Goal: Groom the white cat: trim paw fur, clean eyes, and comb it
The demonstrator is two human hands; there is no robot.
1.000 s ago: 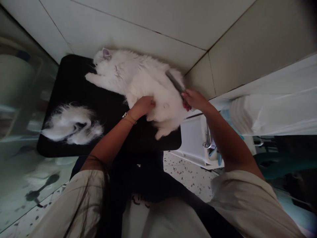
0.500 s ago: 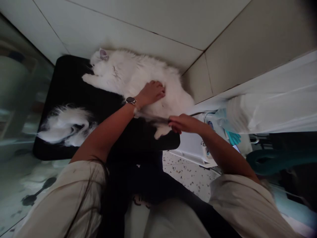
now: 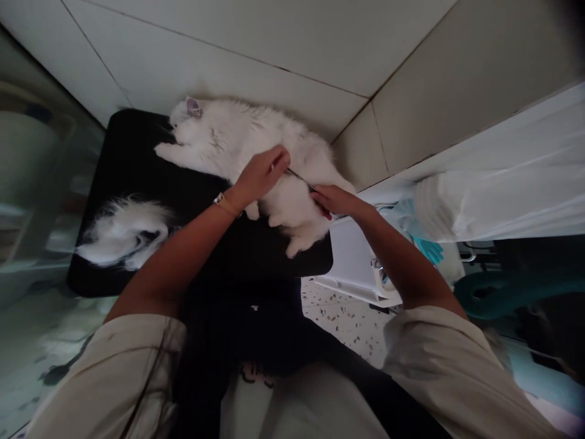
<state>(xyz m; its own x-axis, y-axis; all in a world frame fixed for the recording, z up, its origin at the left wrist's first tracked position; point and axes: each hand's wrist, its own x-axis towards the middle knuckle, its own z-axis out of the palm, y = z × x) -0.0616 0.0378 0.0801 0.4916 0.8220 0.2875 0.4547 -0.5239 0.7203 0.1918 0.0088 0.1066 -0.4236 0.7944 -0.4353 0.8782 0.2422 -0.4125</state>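
Observation:
A white long-haired cat point(image 3: 256, 131) lies on its side on a black padded tabletop point(image 3: 192, 189), head at the left, against the wall. Over its belly, my left hand point(image 3: 265, 171) is closed, fingers pressed together at the far end of a thin metal comb point(image 3: 299, 176); what they pinch is hidden. My right hand point(image 3: 336, 200) grips the near end of that comb above the hind legs, with some teeth showing under the fingers. A loose pile of white fur point(image 3: 125, 235) rests on the tabletop's left part, beside my left forearm.
Tiled wall point(image 3: 219, 36) runs behind the cat. To the right stand a white cart point(image 3: 351, 262), a teal glove point(image 3: 427, 249), a white plastic-covered stack point(image 3: 498, 195) and a teal hose point(image 3: 498, 292). A glass panel point(image 3: 41, 244) borders the left side.
My left hand has lifted off the cat's belly and closed at the comb's end. My right hand has moved up slightly, and the comb has swung upward toward the left fingers.

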